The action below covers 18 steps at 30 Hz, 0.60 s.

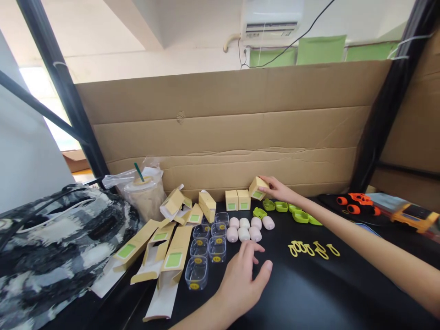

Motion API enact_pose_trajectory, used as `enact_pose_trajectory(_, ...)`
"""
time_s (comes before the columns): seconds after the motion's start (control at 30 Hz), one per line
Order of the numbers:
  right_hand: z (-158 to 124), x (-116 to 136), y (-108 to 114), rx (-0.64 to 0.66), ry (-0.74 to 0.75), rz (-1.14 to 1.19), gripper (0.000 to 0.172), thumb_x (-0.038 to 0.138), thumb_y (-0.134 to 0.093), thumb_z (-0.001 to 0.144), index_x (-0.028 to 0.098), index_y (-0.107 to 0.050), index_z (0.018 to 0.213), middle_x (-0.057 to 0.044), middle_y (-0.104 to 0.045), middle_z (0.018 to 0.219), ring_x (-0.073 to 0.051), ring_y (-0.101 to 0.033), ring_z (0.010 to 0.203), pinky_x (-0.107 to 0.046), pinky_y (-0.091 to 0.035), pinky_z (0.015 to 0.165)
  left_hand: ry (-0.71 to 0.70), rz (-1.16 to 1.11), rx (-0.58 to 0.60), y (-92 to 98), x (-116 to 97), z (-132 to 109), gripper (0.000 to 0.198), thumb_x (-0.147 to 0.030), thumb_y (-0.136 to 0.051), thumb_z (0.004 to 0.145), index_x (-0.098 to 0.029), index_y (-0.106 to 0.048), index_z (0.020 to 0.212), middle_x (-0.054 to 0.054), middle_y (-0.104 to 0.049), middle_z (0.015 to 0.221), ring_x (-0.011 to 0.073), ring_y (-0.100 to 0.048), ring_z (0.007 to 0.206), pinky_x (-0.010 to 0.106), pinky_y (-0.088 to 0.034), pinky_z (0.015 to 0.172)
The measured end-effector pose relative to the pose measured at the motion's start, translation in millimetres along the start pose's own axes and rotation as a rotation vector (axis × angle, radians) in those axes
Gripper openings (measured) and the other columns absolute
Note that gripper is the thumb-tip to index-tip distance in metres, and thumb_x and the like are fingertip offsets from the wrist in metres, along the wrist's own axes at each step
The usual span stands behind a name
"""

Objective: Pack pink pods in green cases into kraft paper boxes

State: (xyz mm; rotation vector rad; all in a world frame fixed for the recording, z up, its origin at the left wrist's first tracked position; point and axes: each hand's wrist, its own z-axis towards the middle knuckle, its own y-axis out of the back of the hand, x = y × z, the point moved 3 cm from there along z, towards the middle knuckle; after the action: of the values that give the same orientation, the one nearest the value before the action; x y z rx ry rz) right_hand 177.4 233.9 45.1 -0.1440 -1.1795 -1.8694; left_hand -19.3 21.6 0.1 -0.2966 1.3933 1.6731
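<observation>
My right hand (pixel 277 188) reaches to the back of the black table (pixel 309 293) and grips a small tan carton with a green label (pixel 257 188), tilted, beside two upright cartons (pixel 237 200) against the cardboard wall. My left hand (pixel 242 275) rests flat on the table with fingers spread, just in front of several pale pink oval pieces (pixel 246 229) and to the right of several clear plastic cases (pixel 206 250).
Flattened tan cartons (pixel 165 256) lie at the left. Green trays (pixel 292 211) and yellow clips (pixel 311 249) lie on the right. A bagged iced drink (pixel 144 195), a patterned bag (pixel 51 243) and an orange toy truck (pixel 388 208) stand around. A cardboard wall (pixel 233 133) closes the back.
</observation>
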Motion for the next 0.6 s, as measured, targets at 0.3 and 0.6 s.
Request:
enact_pose_trajectory(0.3,3.5,1.6,0.1,0.091,0.03,-0.073,0.029,0.03,-0.056,0.092,0.017,-0.055,0.117,-0.008,-0.059,0.117,-0.021,-0.061,0.096,-0.041,-0.053,0.08,0.001,-0.018,0.018,-1.9,-1.2,-0.8,0.016,-0.029,-0.049,0.086,-0.023,-0.052,0.1,0.005,-0.054,0.114,0.0172,-0.062,0.086,0.035,-0.051,0.081)
enact_pose_trajectory(0.6,-2.2,-2.0,-27.6,0.174,0.149,-0.161,0.029,0.03,-0.056,0.092,0.017,-0.055,0.118,-0.008,-0.058,0.119,-0.021,-0.06,0.099,-0.042,-0.052,0.082,0.043,0.006,0.076,-4.2,0.4,-1.9,0.016,-0.029,-0.052,0.083,-0.023,-0.056,0.098,0.007,-0.046,0.126,0.0187,-0.063,0.09,0.036,-0.05,0.085)
